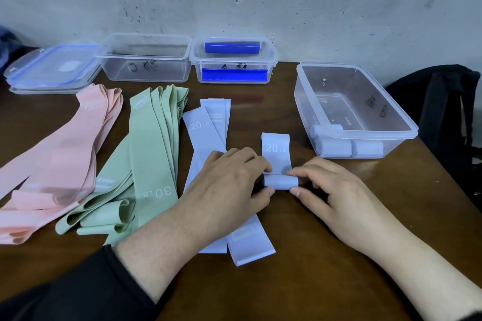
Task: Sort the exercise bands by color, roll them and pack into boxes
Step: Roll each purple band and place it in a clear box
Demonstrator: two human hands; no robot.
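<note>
Our left hand [232, 177] and right hand [328, 185] pinched the ends of the half-rolled lavender 20 LB band [280, 181]; its unrolled tail ran straight away from us on the table [313, 268].

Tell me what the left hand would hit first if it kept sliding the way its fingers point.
The left hand points right, at the lilac band roll it already pinches; just past that, the right hand, whose fingertips hold the roll's other end.
</note>
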